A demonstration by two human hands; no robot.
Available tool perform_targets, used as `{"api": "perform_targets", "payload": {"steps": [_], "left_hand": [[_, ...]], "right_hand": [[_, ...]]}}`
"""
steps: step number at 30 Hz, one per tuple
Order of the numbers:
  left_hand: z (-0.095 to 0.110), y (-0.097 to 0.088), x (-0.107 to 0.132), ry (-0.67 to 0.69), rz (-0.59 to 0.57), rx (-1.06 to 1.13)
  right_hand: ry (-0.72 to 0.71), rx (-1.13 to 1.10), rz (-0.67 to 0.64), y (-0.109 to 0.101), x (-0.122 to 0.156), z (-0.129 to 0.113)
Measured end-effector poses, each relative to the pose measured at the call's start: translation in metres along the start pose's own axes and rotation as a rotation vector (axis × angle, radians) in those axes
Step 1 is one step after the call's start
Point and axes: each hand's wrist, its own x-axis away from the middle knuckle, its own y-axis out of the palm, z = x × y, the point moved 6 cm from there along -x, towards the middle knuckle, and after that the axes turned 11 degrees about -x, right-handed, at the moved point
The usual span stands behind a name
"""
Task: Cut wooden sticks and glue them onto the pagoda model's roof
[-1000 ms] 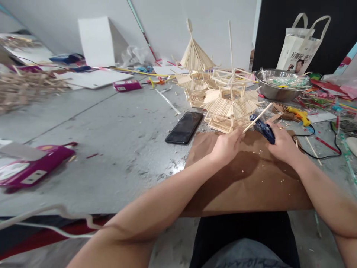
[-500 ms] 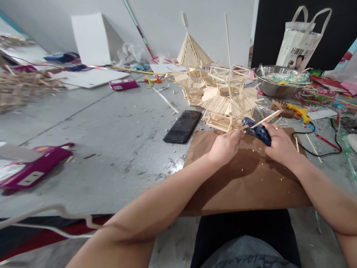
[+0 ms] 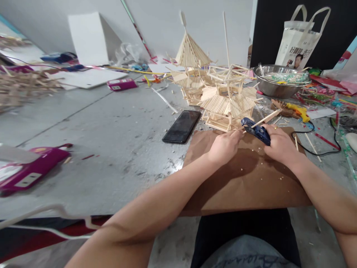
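Observation:
My left hand is closed on the near end of a thin wooden stick that slants up to the right. My right hand grips a dark blue glue gun, its nose lying against the stick. Both hands rest over a brown paper sheet. Just beyond them stands a pagoda model of wooden sticks, with a second, pointed-roof stick model behind it.
A black phone lies left of the paper. A steel bowl, a yellow glue gun, a black cable and craft scraps crowd the right. A white tote bag stands behind. Magenta boxes lie at the left.
The stick's far end has dropped lower and the glue gun's nose has come in against it. The view has shifted slightly.

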Motion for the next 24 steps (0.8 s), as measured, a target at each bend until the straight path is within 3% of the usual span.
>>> {"api": "perform_targets", "payload": {"steps": [11, 17, 24], "left_hand": [[0.0012, 0.0017, 0.0001, -0.043, -0.103, 0.102], [0.0035, 0.0017, -0.0001, -0.078, -0.112, 0.156], [-0.0009, 0.0027, 0.0007, -0.252, -0.069, 0.362]], "right_hand": [[0.063, -0.046, -0.053, 0.0026, -0.003, 0.0043], [0.16, 0.052, -0.113, 0.0018, -0.0029, 0.0054], [0.222, 0.095, -0.125, 0.0038, -0.0051, 0.0081]]}}
